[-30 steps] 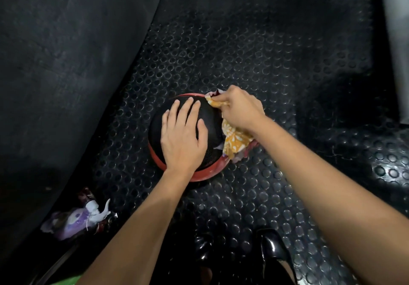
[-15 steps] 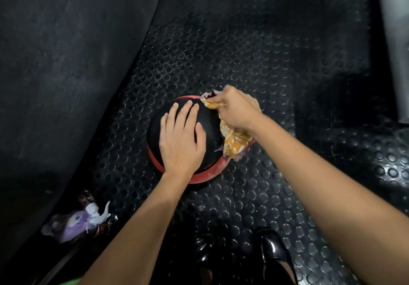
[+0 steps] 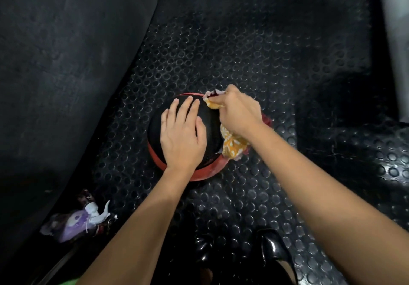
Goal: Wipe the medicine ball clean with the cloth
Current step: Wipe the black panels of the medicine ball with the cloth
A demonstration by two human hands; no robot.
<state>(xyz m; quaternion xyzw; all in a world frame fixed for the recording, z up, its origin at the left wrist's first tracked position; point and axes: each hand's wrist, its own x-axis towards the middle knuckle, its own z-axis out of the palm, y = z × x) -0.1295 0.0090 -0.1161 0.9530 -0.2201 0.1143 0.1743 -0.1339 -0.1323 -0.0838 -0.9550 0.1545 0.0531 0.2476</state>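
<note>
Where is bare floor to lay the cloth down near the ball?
The studded black rubber mat lies bare beyond the black and red medicine ball, and also right of it. Crowded: near-left, where a purple spray bottle lies, and by the glossy black shoe.

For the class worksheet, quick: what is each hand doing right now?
Left hand: open, flat on the ball.
Right hand: closed, gripping the cloth against the ball.

One ball (image 3: 155, 129), one cloth (image 3: 232, 144), two hands (image 3: 181, 139).

Spray bottle (image 3: 88, 220) on studded mat (image 3: 221, 52)
</note>
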